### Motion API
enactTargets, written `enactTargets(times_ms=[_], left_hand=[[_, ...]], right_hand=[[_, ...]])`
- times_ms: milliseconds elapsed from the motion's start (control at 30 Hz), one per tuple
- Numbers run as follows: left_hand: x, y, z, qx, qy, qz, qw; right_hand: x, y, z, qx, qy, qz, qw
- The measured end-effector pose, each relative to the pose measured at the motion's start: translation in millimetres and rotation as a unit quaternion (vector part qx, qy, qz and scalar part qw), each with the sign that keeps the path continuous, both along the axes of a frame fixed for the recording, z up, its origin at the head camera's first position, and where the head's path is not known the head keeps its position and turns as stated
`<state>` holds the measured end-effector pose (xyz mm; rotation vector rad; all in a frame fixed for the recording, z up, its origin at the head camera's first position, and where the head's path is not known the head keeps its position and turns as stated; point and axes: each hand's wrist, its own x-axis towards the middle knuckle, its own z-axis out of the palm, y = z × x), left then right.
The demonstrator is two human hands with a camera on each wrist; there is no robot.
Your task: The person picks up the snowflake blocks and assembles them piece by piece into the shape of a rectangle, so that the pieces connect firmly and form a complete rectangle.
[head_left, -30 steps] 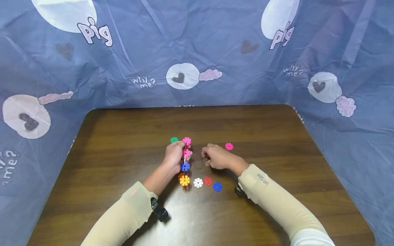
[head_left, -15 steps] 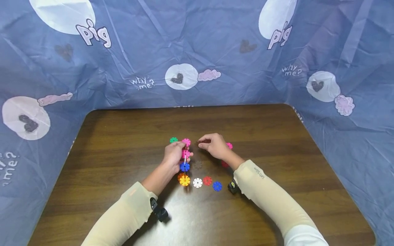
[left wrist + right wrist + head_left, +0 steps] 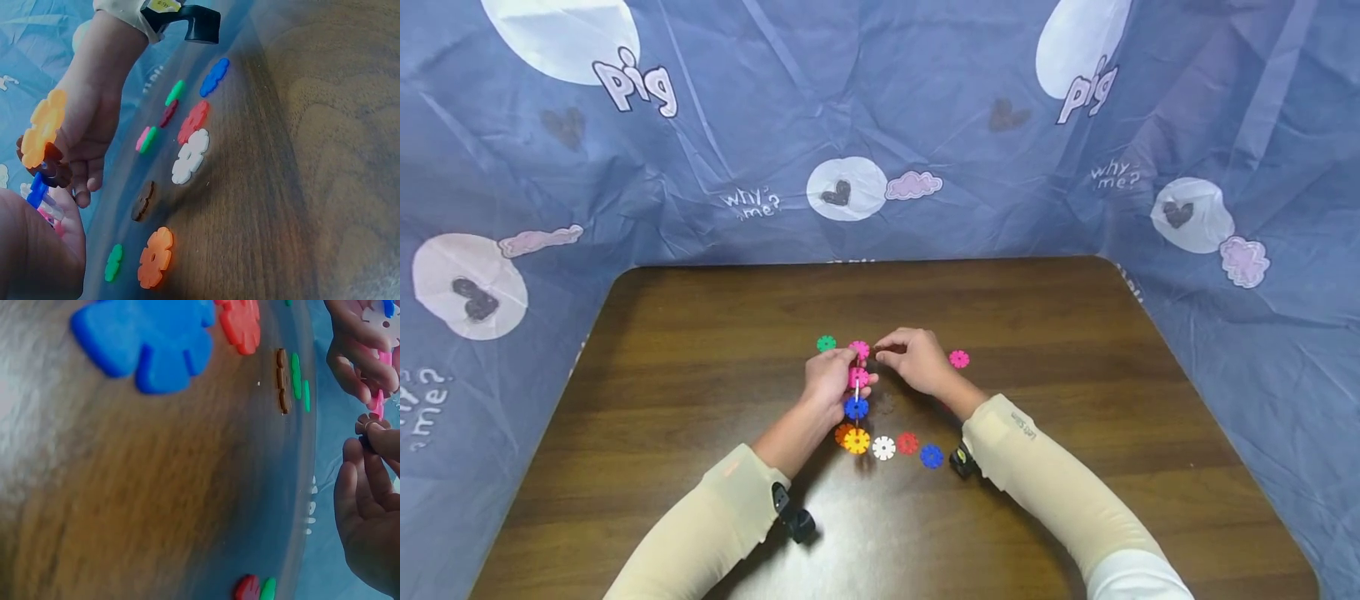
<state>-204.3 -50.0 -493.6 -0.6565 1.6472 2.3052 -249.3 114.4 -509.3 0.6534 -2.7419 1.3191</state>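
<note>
My left hand (image 3: 829,382) grips a chain of slotted plastic flower discs. Along it, in the head view, are a pink disc (image 3: 860,350) at the far end, another pink disc (image 3: 858,378), a blue disc (image 3: 856,407) and a yellow disc (image 3: 857,441) nearest me. A white disc (image 3: 382,325) of the chain faces the right wrist view. Between thumb and fingers my right hand (image 3: 921,362) pinches a brown disc (image 3: 362,427). Its edge meets the chain's pink end in the right wrist view; whether the slots interlock, I cannot tell.
Loose discs lie on the brown table (image 3: 1037,317): orange (image 3: 154,257), white (image 3: 883,447), red (image 3: 907,442), blue (image 3: 932,457), pink (image 3: 959,358), green (image 3: 826,342) and brown (image 3: 143,201). A blue printed cloth (image 3: 700,125) hangs behind the table.
My right hand has lifted off the table with a brown disc and come up beside the chain's far end. My left hand keeps its grip on the chain, nearly still.
</note>
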Motion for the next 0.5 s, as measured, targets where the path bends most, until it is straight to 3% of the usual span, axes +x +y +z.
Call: enactTargets(times_ms=[267, 500], left_hand=[[1.2, -0.4, -2.3, 0.007, 0.010, 0.006, 0.9999], [2.7, -2.7, -8.0, -0.010, 0.015, -0.008, 0.9998]], right_hand=[[3.0, -1.2, 0.1, 0.002, 0.074, 0.011, 0.9972], [2.7, 1.4, 1.0, -0.001, 0.138, 0.040, 0.9896]])
